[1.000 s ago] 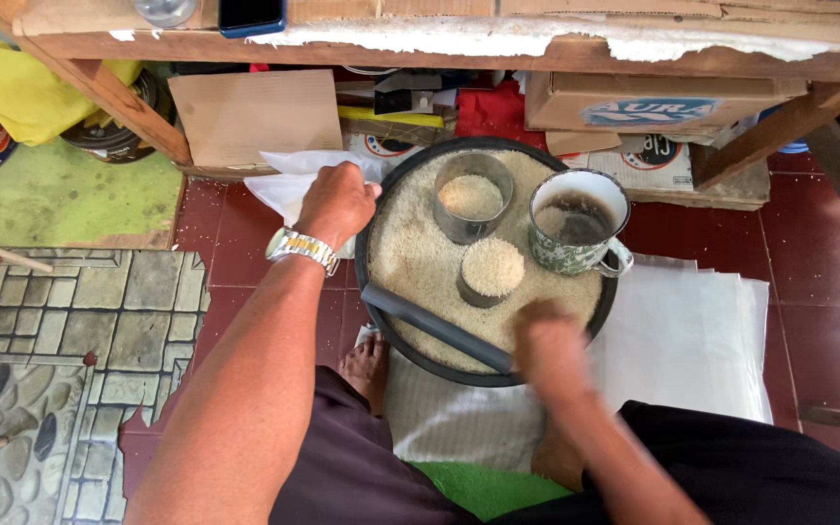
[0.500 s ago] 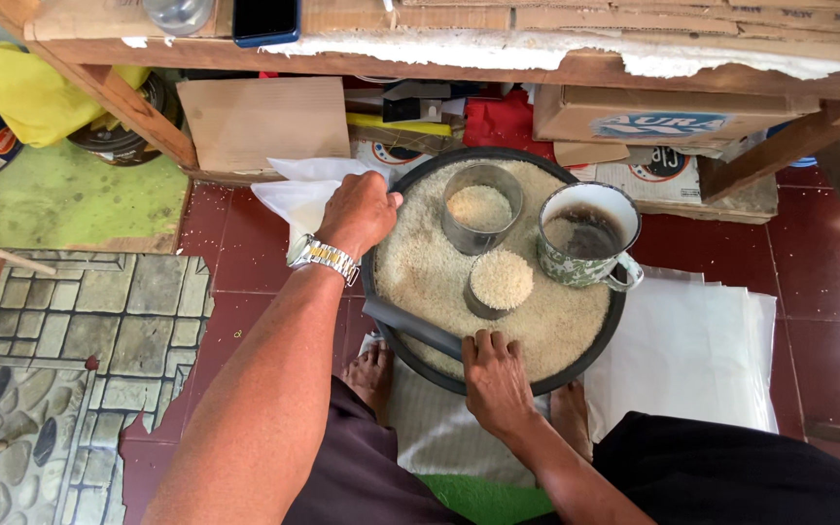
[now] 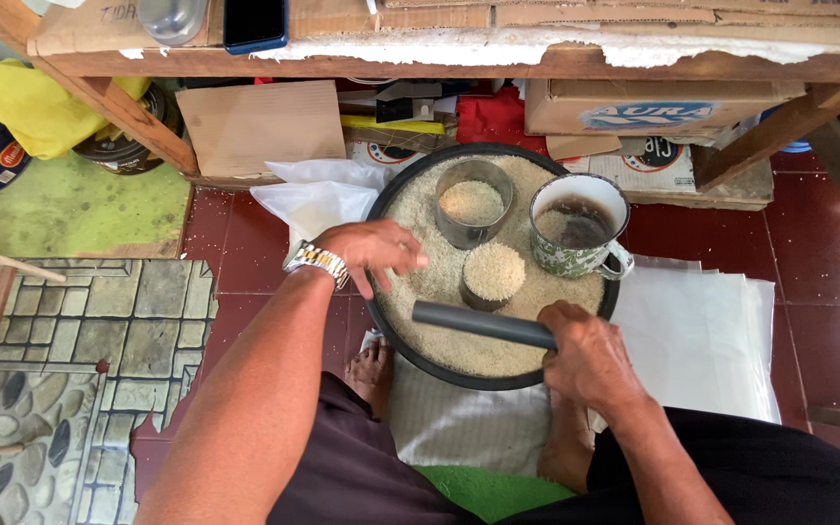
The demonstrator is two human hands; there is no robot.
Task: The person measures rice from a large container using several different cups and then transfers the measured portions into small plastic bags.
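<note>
Grey tube (image 3: pixel 483 324) lies across the near part of the rice in the round black tray (image 3: pixel 393 335), which sits on the floor between the person's feet. Right hand (image 3: pixel 585 355) is closed around the tube's right end. A second ago this hand lay flat at the tray's near rim with the tube loose beside it; now it grips the tube, so the tube looks ready to be moved over the rice.

Left hand (image 3: pixel 373 251) rests on the tray's left rim, fingers curled loosely over the rice, holding nothing I can make out. Earlier it sat further up the rim, towards the back; it has slid down and inward.

In the rice: a small cup heaped full (image 3: pixel 493 275) just beyond the tube, a metal tin (image 3: pixel 473 202) part filled behind it, and a patterned enamel mug (image 3: pixel 578 227) at the right. All three unchanged in place.

Around: white plastic bags (image 3: pixel 318 194) to the left, white sheets (image 3: pixel 702 335) to the right, cardboard boxes (image 3: pixel 648 107) under the wooden counter (image 3: pixel 498 58)
</note>
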